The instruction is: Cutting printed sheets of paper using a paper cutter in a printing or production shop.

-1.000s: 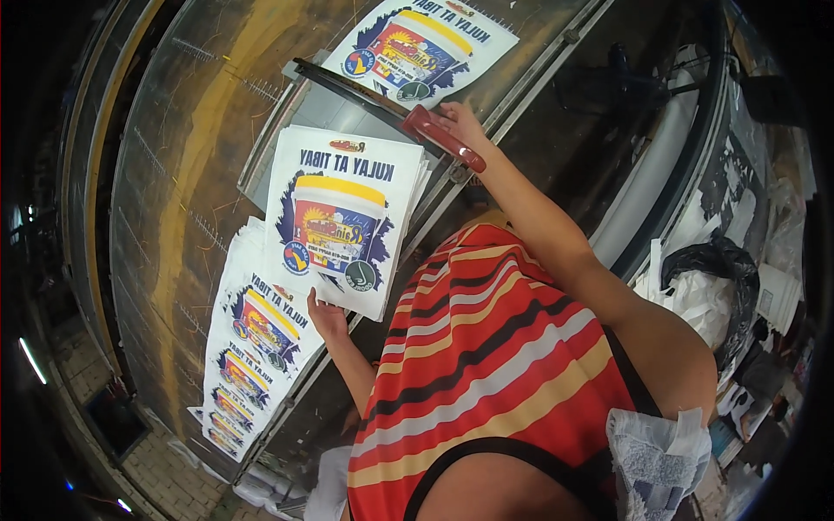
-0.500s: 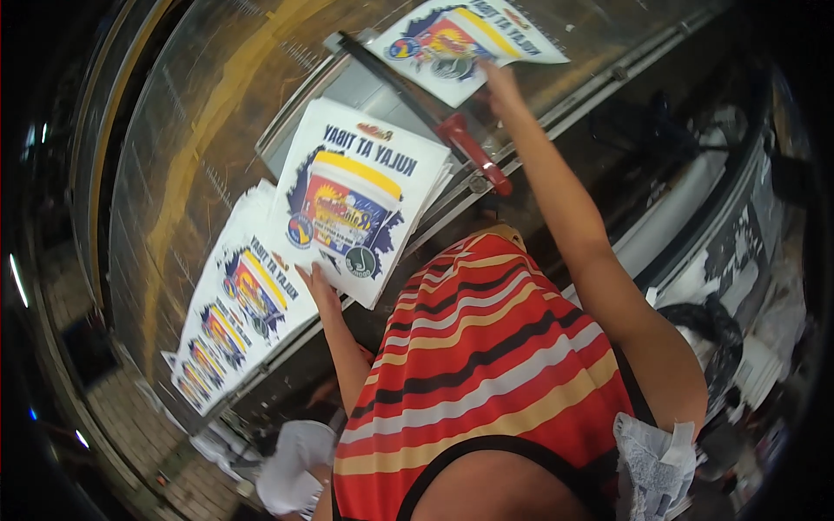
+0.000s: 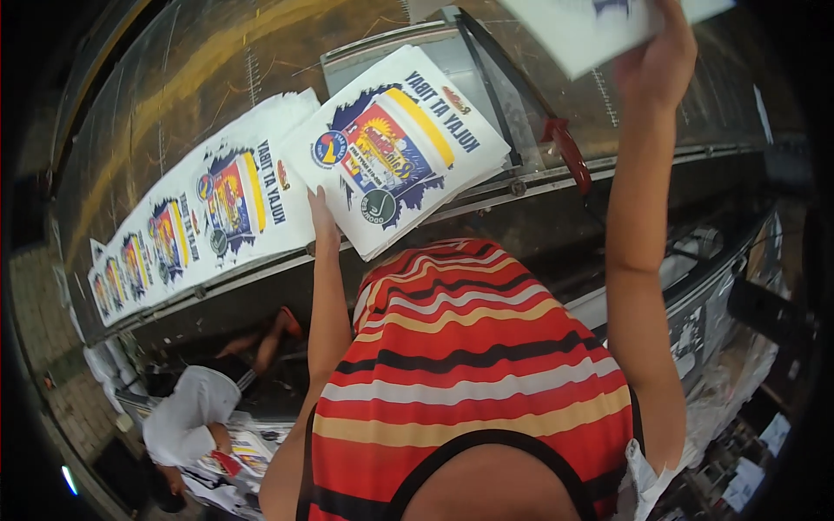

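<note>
A stack of white sheets [image 3: 391,152], printed with a coloured paint bucket and mirrored lettering, lies tilted over the grey bed [image 3: 347,68] of a lever paper cutter. My left hand [image 3: 325,219] grips the stack at its near left edge, with most of its fingers hidden by the paper. At the upper right, my right hand [image 3: 653,65] is closed on a printed sheet [image 3: 578,35], lifted and partly out of view. Between my hands, the cutter's dark blade arm [image 3: 493,74] ends in a red handle [image 3: 569,158], which neither hand touches.
To the left, overlapping printed sheets [image 3: 187,208] fan out along the worn table [image 3: 208,52]. A metal rail [image 3: 491,193] edges the table. Below left, another person in a white shirt [image 3: 195,412] bends near more printed material [image 3: 252,453]. Clear plastic wrapping [image 3: 725,395] hangs at the right.
The view has shifted. My right hand has carried its sheet away from the cutter, up and to the right. My left hand stays at the stack's edge. The other person shows more fully.
</note>
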The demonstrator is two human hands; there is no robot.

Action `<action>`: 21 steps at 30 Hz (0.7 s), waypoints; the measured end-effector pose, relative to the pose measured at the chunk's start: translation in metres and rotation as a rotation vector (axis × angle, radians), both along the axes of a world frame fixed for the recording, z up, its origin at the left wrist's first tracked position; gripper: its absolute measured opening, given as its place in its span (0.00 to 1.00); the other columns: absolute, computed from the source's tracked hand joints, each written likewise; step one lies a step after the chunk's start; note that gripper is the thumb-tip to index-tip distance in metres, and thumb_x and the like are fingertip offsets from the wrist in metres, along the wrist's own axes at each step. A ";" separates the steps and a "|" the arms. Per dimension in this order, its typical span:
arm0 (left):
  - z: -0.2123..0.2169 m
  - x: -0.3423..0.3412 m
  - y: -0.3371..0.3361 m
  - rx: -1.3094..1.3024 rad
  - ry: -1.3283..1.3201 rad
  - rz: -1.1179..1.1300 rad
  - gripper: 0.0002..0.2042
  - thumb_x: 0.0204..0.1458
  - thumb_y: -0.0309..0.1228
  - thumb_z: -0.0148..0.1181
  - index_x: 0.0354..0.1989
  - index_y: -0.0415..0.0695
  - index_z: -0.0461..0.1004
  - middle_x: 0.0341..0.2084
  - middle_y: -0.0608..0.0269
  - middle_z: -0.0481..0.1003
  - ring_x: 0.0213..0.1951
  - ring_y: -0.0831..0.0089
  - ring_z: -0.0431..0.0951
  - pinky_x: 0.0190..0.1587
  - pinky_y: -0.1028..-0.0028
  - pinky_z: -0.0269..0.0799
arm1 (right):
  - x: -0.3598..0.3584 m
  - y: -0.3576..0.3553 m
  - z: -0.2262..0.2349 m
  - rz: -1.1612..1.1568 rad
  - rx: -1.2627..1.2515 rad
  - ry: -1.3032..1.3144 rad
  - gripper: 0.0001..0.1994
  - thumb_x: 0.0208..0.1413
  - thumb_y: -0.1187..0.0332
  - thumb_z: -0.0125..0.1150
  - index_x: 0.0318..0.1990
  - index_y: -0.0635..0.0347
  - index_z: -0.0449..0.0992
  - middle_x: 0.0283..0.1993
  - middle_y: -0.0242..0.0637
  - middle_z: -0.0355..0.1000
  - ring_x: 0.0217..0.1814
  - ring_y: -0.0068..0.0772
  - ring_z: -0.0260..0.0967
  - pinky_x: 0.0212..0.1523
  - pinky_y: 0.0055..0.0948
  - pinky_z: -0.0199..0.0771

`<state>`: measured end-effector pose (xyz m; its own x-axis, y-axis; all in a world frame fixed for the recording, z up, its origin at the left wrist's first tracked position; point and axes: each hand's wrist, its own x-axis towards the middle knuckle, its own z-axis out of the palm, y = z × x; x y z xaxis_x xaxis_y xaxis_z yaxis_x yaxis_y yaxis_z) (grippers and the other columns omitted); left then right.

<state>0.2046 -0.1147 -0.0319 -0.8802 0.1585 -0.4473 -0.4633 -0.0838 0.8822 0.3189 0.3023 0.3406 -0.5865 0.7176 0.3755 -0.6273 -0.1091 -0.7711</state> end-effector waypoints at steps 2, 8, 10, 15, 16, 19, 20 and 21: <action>0.005 0.003 -0.001 0.195 -0.131 0.024 0.29 0.70 0.45 0.42 0.74 0.42 0.51 0.67 0.55 0.64 0.66 0.60 0.67 0.67 0.61 0.63 | -0.001 -0.040 -0.041 -0.212 -0.049 -0.060 0.16 0.59 0.68 0.60 0.51 0.70 0.76 0.50 0.38 0.77 0.51 0.33 0.76 0.54 0.36 0.77; 0.016 0.012 -0.013 0.418 -0.175 -0.049 0.32 0.70 0.51 0.39 0.73 0.40 0.52 0.70 0.55 0.61 0.69 0.62 0.63 0.69 0.62 0.58 | 0.001 -0.163 -0.244 0.018 -0.485 -0.498 0.16 0.63 0.67 0.62 0.54 0.63 0.73 0.48 0.32 0.74 0.48 0.25 0.73 0.49 0.30 0.76; 0.017 0.010 -0.014 0.427 -0.204 -0.073 0.32 0.70 0.52 0.38 0.73 0.40 0.51 0.70 0.55 0.61 0.69 0.62 0.63 0.69 0.62 0.58 | 0.009 -0.203 -0.301 -0.048 -0.445 -0.646 0.17 0.62 0.68 0.61 0.56 0.63 0.71 0.48 0.32 0.74 0.48 0.27 0.74 0.48 0.30 0.77; 0.021 0.000 -0.017 0.423 -0.245 -0.102 0.32 0.70 0.52 0.39 0.72 0.41 0.52 0.68 0.53 0.63 0.69 0.61 0.63 0.69 0.60 0.59 | 0.026 -0.252 -0.356 0.090 -0.504 -0.767 0.19 0.64 0.66 0.59 0.59 0.64 0.67 0.51 0.37 0.74 0.47 0.28 0.76 0.40 0.28 0.80; 0.021 -0.001 -0.017 0.386 -0.261 -0.114 0.32 0.69 0.52 0.40 0.73 0.41 0.50 0.68 0.52 0.62 0.69 0.61 0.63 0.69 0.60 0.59 | 0.027 -0.256 -0.354 0.078 -0.504 -0.763 0.19 0.64 0.66 0.59 0.59 0.64 0.67 0.51 0.37 0.74 0.47 0.28 0.76 0.40 0.28 0.80; 0.022 -0.004 -0.013 0.281 -0.227 -0.130 0.34 0.69 0.53 0.42 0.73 0.41 0.49 0.69 0.51 0.60 0.69 0.59 0.61 0.70 0.59 0.57 | 0.026 -0.266 -0.338 0.097 -0.465 -0.767 0.22 0.65 0.63 0.61 0.59 0.69 0.68 0.51 0.40 0.74 0.49 0.30 0.75 0.46 0.29 0.78; 0.022 -0.005 -0.010 0.214 -0.180 -0.124 0.35 0.68 0.53 0.42 0.74 0.41 0.48 0.70 0.52 0.59 0.70 0.59 0.60 0.70 0.59 0.56 | 0.026 -0.270 -0.331 0.138 -0.509 -0.823 0.22 0.66 0.60 0.59 0.59 0.68 0.67 0.50 0.40 0.75 0.46 0.32 0.77 0.40 0.33 0.82; 0.021 -0.004 -0.007 0.216 -0.186 -0.128 0.35 0.68 0.53 0.42 0.74 0.41 0.48 0.70 0.52 0.59 0.70 0.59 0.60 0.70 0.59 0.56 | 0.026 -0.274 -0.324 0.199 -0.566 -0.878 0.23 0.67 0.58 0.57 0.60 0.66 0.66 0.49 0.40 0.75 0.44 0.35 0.79 0.34 0.37 0.86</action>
<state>0.2002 -0.1220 -0.0113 -0.7531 0.3716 -0.5429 -0.6341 -0.1902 0.7495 0.3444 0.0280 0.0167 -0.6156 0.5169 -0.5949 0.1929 -0.6330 -0.7497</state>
